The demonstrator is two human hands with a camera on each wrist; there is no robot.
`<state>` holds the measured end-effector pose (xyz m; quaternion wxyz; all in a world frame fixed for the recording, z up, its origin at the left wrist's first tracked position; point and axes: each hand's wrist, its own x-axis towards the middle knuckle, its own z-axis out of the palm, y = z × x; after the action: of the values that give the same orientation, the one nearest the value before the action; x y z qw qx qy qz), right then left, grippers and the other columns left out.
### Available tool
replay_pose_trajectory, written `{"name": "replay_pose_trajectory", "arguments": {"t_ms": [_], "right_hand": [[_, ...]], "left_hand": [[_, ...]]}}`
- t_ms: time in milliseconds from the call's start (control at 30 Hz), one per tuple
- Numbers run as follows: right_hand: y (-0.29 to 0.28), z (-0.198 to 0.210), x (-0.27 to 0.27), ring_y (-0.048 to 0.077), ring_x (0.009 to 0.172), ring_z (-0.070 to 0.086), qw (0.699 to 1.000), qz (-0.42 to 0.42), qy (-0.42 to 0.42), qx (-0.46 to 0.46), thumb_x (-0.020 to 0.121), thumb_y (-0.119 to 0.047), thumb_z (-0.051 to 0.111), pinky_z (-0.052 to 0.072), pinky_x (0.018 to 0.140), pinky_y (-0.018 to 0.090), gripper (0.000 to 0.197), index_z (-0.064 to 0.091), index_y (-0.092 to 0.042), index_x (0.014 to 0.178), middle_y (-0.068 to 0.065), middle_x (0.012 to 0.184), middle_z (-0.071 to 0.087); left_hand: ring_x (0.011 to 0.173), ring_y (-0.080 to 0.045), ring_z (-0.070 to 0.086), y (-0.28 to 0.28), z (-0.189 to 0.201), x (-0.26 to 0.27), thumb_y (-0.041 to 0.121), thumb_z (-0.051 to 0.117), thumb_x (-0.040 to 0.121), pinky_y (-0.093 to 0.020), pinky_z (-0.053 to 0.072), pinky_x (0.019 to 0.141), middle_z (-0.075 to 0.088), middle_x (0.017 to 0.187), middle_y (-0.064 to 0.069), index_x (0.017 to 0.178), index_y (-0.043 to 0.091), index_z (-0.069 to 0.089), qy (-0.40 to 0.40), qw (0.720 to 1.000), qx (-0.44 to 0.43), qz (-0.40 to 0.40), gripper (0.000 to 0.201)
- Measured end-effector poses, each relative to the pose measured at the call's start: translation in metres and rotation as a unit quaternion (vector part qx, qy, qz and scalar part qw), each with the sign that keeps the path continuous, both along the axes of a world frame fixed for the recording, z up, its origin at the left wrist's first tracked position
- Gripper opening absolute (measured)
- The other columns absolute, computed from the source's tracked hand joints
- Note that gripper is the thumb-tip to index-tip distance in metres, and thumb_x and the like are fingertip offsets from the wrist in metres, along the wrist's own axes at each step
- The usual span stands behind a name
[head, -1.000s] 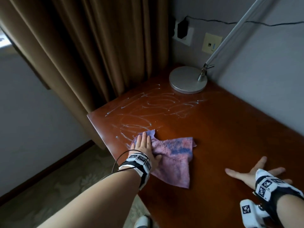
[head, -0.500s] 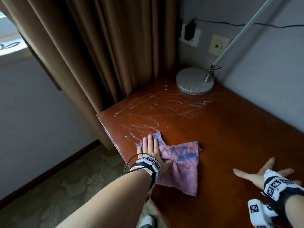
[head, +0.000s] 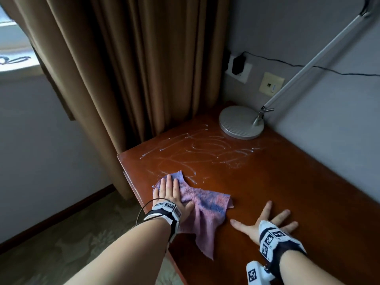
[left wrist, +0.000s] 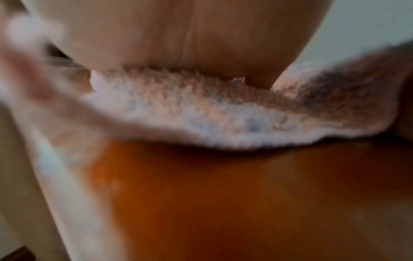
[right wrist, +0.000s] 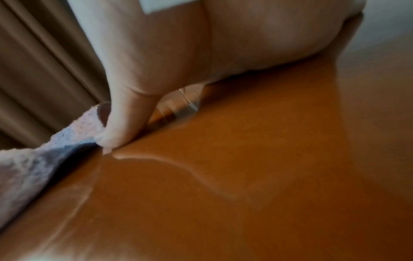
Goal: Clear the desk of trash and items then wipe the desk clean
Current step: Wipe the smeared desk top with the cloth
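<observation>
A pink and blue cloth (head: 205, 210) lies spread on the reddish wooden desk (head: 287, 182) near its left edge. My left hand (head: 170, 192) presses flat on the cloth's left part with straight fingers. In the left wrist view the palm sits on the fluffy cloth (left wrist: 223, 116). My right hand (head: 265, 221) rests flat on the bare wood to the right of the cloth, fingers spread. The right wrist view shows its thumb (right wrist: 120, 123) beside the cloth's edge (right wrist: 33, 159). White wet streaks (head: 205, 149) cover the desk beyond the cloth.
A silver lamp base (head: 240, 122) stands in the desk's far corner, its arm (head: 312, 62) slanting up to the right. Brown curtains (head: 133, 68) hang behind the desk's left end. A wall socket with a plug (head: 238, 66) sits above. Carpeted floor (head: 61, 243) lies left.
My left hand has slid the cloth a little towards the desk's left edge. The right hand has stayed flat in place. The head view has shifted.
</observation>
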<state>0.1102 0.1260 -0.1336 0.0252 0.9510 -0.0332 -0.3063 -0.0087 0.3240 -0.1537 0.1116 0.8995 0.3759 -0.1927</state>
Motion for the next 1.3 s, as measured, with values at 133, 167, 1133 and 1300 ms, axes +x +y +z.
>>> {"name": "replay_pose_trajectory", "arguments": {"t_ms": [133,167,1133,1300], "right_hand": [[-0.002,0.004,0.002,0.05,0.14,-0.018,1.0,0.0,0.006,0.001,0.032,-0.1,0.048,0.01,0.111,0.067,0.154,-0.027,-0.03,0.146,0.019,0.15,-0.033],[-0.001,0.003,0.002,0.05,0.14,-0.018,1.0,0.002,0.004,0.003,0.033,-0.1,0.048,0.01,0.111,0.068,0.153,-0.027,-0.03,0.146,0.019,0.15,-0.033],[0.003,0.013,0.002,0.05,0.138,-0.024,0.998,-0.01,0.057,-0.015,0.022,-0.102,0.044,0.009,0.112,0.067,0.161,-0.035,-0.031,0.143,0.019,0.146,-0.041],[0.005,0.015,0.004,0.051,0.137,-0.025,0.997,-0.02,0.078,-0.021,0.018,-0.102,0.041,0.007,0.113,0.067,0.163,-0.035,-0.029,0.143,0.02,0.144,-0.042]], "left_hand": [[0.146,-0.026,-0.018,-0.007,-0.007,-0.006,0.07,0.026,0.087,-0.045,-0.005,0.119,-0.022,0.157,-0.008,0.151,0.013,-0.012,-0.021,1.0,0.01,0.011,0.094],[0.146,-0.026,-0.018,-0.013,-0.008,-0.012,0.07,0.026,0.086,-0.045,-0.006,0.119,-0.022,0.157,-0.009,0.151,0.013,-0.012,-0.024,1.0,0.014,0.013,0.095],[0.146,-0.023,-0.015,0.021,-0.006,-0.003,0.067,0.025,0.089,-0.042,-0.005,0.119,-0.02,0.158,-0.006,0.152,0.015,-0.01,-0.013,0.995,0.014,0.095,0.088],[0.146,-0.024,-0.017,0.031,-0.004,0.0,0.066,0.026,0.089,-0.044,-0.004,0.119,-0.021,0.157,-0.008,0.151,0.015,-0.011,-0.015,0.995,0.017,0.099,0.089]]}}
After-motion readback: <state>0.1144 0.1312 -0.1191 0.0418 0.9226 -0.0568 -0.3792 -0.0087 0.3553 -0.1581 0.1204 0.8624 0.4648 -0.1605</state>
